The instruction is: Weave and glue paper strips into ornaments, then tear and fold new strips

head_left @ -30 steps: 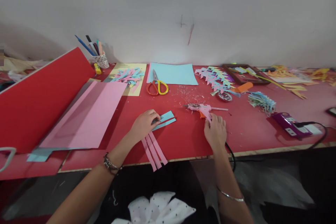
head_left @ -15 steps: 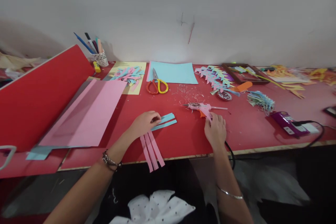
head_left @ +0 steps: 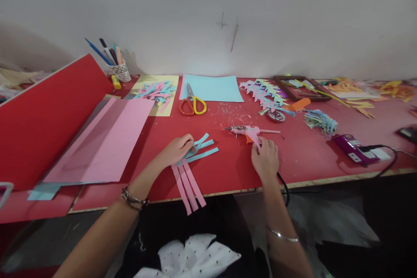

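Note:
My left hand [head_left: 180, 147] is closed with its fingertips pinching a blue paper strip [head_left: 203, 141], one end of which rises off the table. Two more blue strips lie flat beside it, crossing the tops of pink paper strips [head_left: 189, 184] that hang over the table's front edge. My right hand [head_left: 265, 156] is wrapped round the handle of a pink hot glue gun [head_left: 244, 130], which lies on its side with its nozzle toward the left. A glue stick pokes from its back, and a black cord runs down past my wrist.
Red-and-yellow scissors [head_left: 193, 105] rest on blue paper [head_left: 215, 88]. Pink sheets [head_left: 104, 143] lean by a red board [head_left: 48, 117] at left. Cut paper pieces [head_left: 156, 91], a zigzag paper garland [head_left: 263, 93], a brown tray [head_left: 301, 89] and a purple power strip [head_left: 353, 150] stand around.
The blue strip under my left fingers is now lifted and curved up, apart from the other two. My right hand stays on the glue gun. The view has shifted slightly.

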{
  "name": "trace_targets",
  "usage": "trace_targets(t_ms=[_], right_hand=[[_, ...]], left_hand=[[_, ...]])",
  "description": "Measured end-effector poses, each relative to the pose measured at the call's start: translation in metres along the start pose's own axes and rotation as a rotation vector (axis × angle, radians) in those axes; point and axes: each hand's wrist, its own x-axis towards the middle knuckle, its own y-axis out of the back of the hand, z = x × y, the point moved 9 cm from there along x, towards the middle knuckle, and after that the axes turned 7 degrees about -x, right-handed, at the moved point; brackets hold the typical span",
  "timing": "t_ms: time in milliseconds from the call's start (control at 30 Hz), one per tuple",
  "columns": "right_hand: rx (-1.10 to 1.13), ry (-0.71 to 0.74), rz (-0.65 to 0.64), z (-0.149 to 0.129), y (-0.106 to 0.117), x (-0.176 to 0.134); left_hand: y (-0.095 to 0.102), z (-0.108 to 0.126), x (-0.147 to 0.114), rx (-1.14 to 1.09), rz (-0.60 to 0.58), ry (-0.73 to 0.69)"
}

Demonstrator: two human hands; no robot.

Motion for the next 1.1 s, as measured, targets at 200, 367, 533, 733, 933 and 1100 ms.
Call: trace_targets(t_ms=[200, 367, 533, 733, 933, 1100], right_hand=[[-0.055, 0.062, 0.147, -0.028, 0.031, -0.012], [0.034, 0.699, -0.203, -0.128, 0.008, -0.058], [-0.075, 0.683, -0.333, -0.151, -0.008, -0.063], [-0.12, 0.607, -0.379, -0.142, -0.011, -0.057], [-0.119, 0.484, -0.323, -0.126, -0.011, -0.049], [-0.107, 0.484, -0.323, -0.122, -0.012, -0.049]], left_hand=[[-0.001, -0.001, 0.0, -0.04, 0.0, 0.001], [-0.001, -0.001, 0.001, -0.012, 0.003, -0.026], [-0.001, 0.0, 0.0, 0.03, 0.005, -0.048], [-0.003, 0.0, -0.001, 0.02, -0.027, -0.054], [-0.003, -0.001, -0.003, -0.025, -0.05, -0.041], [0.002, -0.001, -0.006, -0.236, -0.013, 0.004]])
